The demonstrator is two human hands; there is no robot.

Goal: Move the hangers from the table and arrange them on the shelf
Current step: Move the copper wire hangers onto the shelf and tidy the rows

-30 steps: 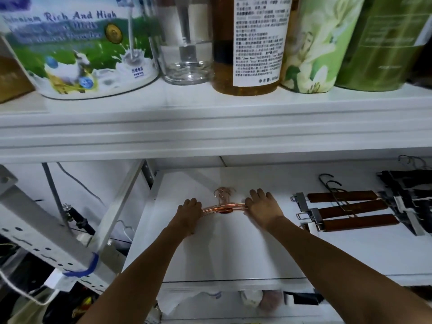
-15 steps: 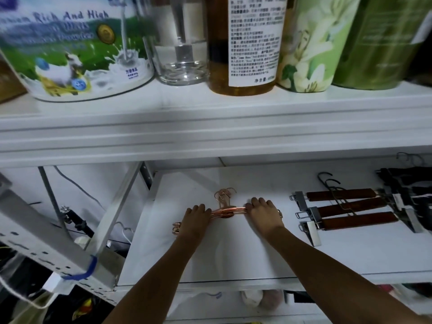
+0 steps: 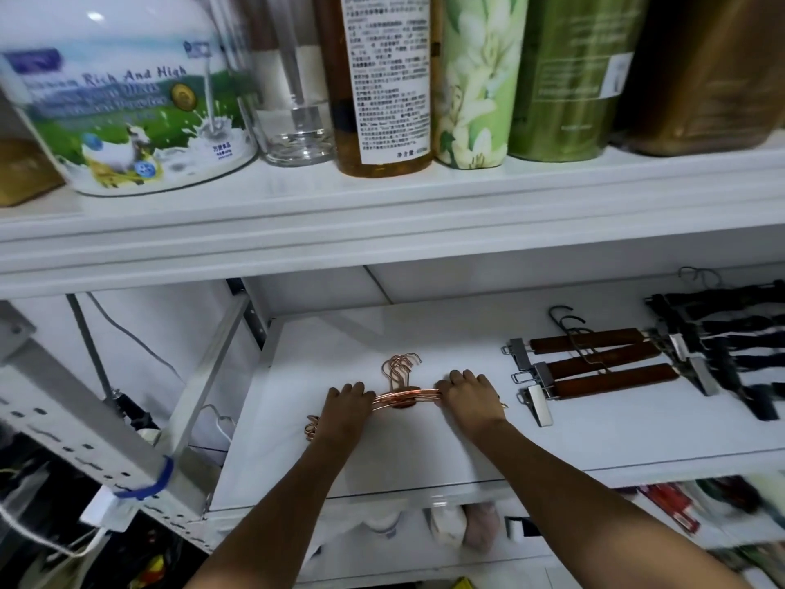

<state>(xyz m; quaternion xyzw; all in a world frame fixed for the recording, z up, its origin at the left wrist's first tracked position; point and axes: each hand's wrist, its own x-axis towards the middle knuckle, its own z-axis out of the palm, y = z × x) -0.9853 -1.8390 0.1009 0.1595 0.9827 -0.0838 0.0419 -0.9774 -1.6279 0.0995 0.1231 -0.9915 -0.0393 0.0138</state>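
A bundle of rose-gold wire hangers (image 3: 405, 396) lies on the white middle shelf (image 3: 594, 444), hooks pointing to the back. My left hand (image 3: 345, 403) grips the bundle's left part, and its looped end sticks out beside my wrist. My right hand (image 3: 470, 394) grips the right part, fingers curled over the wires. Three wooden clip hangers (image 3: 603, 363) lie in a row to the right on the same shelf. Several black hangers (image 3: 730, 342) lie at the far right.
The upper shelf (image 3: 382, 223) hangs close overhead with a milk-powder tin (image 3: 127, 108), a glass jar (image 3: 293, 78), a brown bottle (image 3: 382, 78) and green canisters (image 3: 565, 74). A perforated metal rail (image 3: 85, 448) and cables are at the left. Bagged items sit below.
Both hands stay on the rose-gold hangers and have drawn slightly toward me. The bundle's left looped end now shows beside my left wrist.
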